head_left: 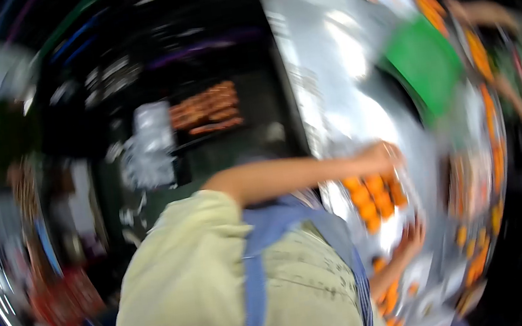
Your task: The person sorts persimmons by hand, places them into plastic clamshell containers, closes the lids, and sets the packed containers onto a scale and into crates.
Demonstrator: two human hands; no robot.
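Several round orange pieces (pixel 376 198) lie in rows in what looks like a clear plastic tray (pixel 411 187) on the metal table (pixel 354 73). At the tray's upper edge is my left hand (pixel 380 158), its fingers curled together on the clear plastic. My right hand (pixel 413 235) is just below the tray, fingers partly spread, with nothing visible in them. Motion blur hides exactly where the fingertips touch. More orange pieces (pixel 391 297) lie beside my right forearm.
A green tray or board (pixel 425 68) is farther across the table. Another person's arm (pixel 490 14) reaches in at the far side, near rows of orange items (pixel 491 128). Reddish-brown packed pieces (pixel 205 108) and silvery plastic (pixel 153 147) are at left, with a red crate (pixel 66 303) lower down.
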